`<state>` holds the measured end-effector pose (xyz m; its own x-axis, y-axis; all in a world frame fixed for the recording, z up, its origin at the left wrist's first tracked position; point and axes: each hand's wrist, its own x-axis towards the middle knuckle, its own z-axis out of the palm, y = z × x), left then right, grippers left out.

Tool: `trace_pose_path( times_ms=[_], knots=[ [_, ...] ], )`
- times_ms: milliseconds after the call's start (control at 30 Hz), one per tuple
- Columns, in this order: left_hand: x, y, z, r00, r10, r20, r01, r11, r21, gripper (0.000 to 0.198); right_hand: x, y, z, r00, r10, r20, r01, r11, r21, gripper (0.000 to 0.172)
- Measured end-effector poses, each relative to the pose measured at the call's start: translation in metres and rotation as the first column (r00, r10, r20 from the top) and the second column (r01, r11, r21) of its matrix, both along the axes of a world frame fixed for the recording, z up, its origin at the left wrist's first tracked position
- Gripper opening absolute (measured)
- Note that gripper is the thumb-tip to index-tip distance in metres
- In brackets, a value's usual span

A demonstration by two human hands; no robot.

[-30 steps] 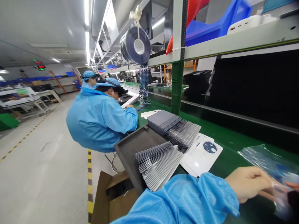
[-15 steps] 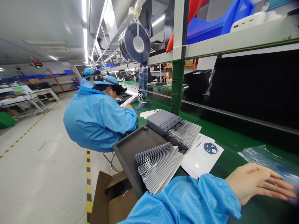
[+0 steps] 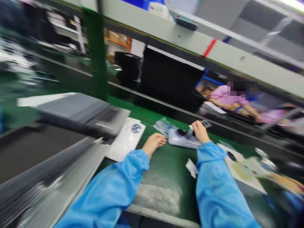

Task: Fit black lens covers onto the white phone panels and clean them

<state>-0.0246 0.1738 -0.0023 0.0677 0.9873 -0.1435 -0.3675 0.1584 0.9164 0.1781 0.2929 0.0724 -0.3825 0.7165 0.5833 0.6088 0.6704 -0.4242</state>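
Green worktop [image 3: 163,169] is stretching beneath blue sleeves [image 3: 111,190] reaching forward. Left hand [image 3: 154,144], fingers loosely curled, is pointing rightward beside a translucent plastic piece [image 3: 175,140] toward the far edge; right hand [image 3: 200,132], fingers bent downward, is overlapping its right end. Blur is hiding whether either is gripping anything.

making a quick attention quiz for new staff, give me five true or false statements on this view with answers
1. The white panel lies between the grey stacks and the left hand. True.
2. The right hand is on the white panel. False: the right hand is at the right end of the pale purplish item.
3. Both the wearer's sleeves are blue. True.
4. The white scrap lies left of the left hand. False: the white scrap lies right of it.
5. Clear plastic lies near the left hand. True.
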Motion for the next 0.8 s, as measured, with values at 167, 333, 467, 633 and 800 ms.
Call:
trace_pose_path(
  times_ms=[167,333,467,633,800],
  knots=[
    [0.006,-0.008,-0.002,0.992,-0.125,-0.034,0.13,0.974,0.187,0.027,0.022,-0.046,-0.001,1.0,-0.024,0.006,0.025,0.999,-0.04,0.028],
    [0.011,-0.021,0.003,0.976,-0.207,-0.065,0.217,0.927,0.306,0.026,-0.037,-0.105,-0.039,0.972,0.226,-0.069,-0.232,0.967,-0.106,0.04],
    [0.008,-0.022,0.002,0.976,-0.208,-0.071,0.22,0.907,0.358,0.027,-0.052,-0.12,-0.05,0.946,0.275,-0.172,-0.295,0.95,-0.106,0.041],
    [0.006,-0.022,0.003,0.975,-0.195,-0.109,0.222,0.889,0.4,0.026,-0.052,-0.117,-0.049,0.93,0.294,-0.221,-0.323,0.94,-0.107,0.037],
    [0.007,-0.022,0.002,0.973,-0.187,-0.137,0.227,0.886,0.405,0.025,-0.052,-0.118,-0.05,0.927,0.287,-0.24,-0.322,0.939,-0.122,0.033]
  ],
)
